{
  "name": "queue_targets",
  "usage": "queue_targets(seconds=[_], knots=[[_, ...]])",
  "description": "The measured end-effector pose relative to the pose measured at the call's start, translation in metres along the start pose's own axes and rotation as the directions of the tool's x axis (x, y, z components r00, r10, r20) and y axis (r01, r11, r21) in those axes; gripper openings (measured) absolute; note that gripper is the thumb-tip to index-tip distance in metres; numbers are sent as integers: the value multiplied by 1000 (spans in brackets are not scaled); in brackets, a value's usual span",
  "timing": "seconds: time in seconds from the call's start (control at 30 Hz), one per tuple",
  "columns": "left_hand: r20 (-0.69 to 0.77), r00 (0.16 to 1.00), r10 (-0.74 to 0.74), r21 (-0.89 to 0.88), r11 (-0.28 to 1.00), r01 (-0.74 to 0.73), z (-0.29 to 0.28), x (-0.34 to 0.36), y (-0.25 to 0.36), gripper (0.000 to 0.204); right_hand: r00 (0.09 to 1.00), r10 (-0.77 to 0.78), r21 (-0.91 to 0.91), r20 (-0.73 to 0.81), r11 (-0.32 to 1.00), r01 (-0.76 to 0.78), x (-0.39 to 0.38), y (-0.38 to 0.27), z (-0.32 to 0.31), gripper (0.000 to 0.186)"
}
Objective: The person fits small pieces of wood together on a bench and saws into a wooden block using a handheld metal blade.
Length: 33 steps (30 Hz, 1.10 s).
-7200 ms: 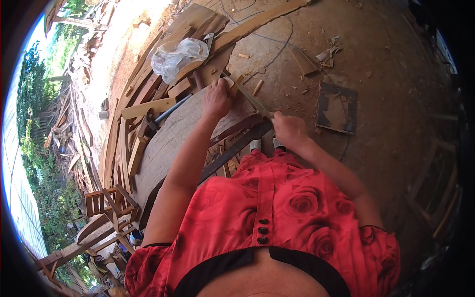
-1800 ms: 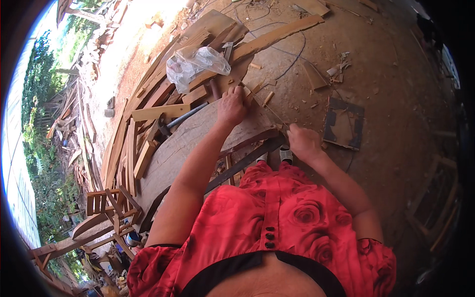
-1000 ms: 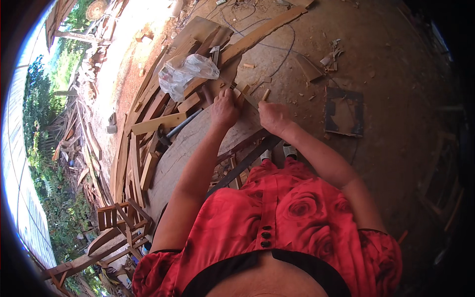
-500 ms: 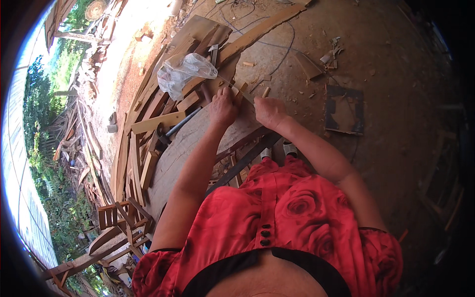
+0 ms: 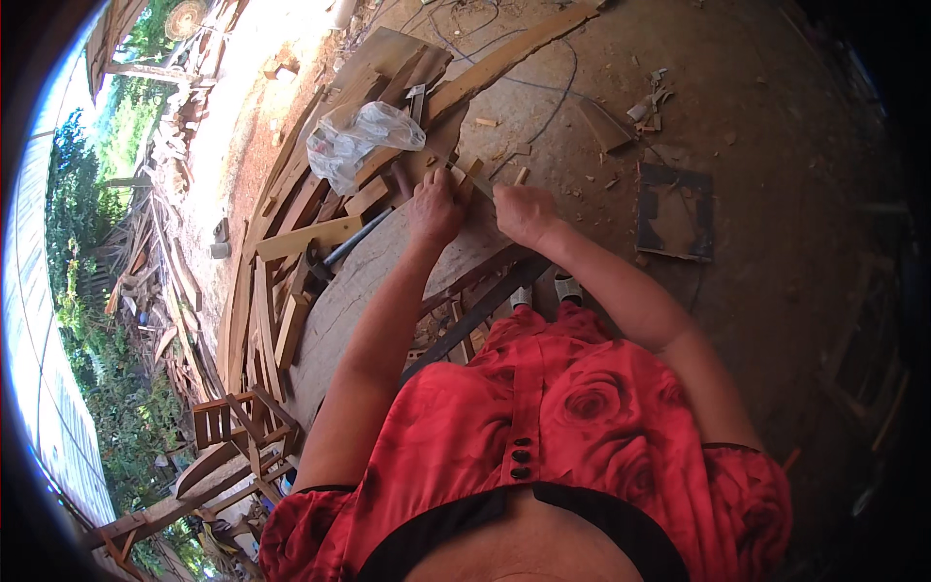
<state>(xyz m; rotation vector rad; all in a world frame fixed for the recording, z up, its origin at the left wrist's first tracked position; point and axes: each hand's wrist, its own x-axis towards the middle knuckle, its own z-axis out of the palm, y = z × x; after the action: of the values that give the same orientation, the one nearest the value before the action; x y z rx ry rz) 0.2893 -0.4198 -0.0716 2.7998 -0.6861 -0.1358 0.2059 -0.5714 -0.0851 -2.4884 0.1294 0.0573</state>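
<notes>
My right hand is closed round a thin-bladed tool that looks like a hand saw; a pale wooden handle end sticks up out of the fist. Its narrow metal blade runs from the fist toward my left hand, across a small piece of wood. With fingers curled, my left hand presses that wood on the worn grey tabletop. The underside of the wood and the left fingertips are hidden.
Left of my left hand lie a hammer, wood offcuts and a crumpled clear plastic bag. Beyond them is a long plank. A cable, wood scraps and a dark-edged square board are on the floor at right.
My right hand has shifted slightly left along the blade's line, drawing nearer to my left hand. The left hand and the small wood piece stay nearly in place.
</notes>
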Motion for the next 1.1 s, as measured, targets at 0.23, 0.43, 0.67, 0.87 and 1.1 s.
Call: queue_targets(seconds=[0.23,0.43,0.67,0.87,1.1], knots=[[-6,1000,-13,-10,1000,12,2,-1,-9,40,990,74,7,119,997,-75,-78,17,-35,14],[-7,1000,-17,-25,1000,17,1,-2,-9,41,989,62,-13,135,998,-60,-60,14,-33,15],[3,1000,-20,5,1000,20,0,-1,-3,41,995,42,8,92,999,-43,-18,0,-16,16],[-1,1000,-11,7,1000,11,-1,-3,-7,41,972,117,-11,205,993,-118,-96,21,-48,11],[8,1000,5,5,1000,-5,-1,2,-1,39,997,43,10,61,999,-44,-12,0,-16,15]])
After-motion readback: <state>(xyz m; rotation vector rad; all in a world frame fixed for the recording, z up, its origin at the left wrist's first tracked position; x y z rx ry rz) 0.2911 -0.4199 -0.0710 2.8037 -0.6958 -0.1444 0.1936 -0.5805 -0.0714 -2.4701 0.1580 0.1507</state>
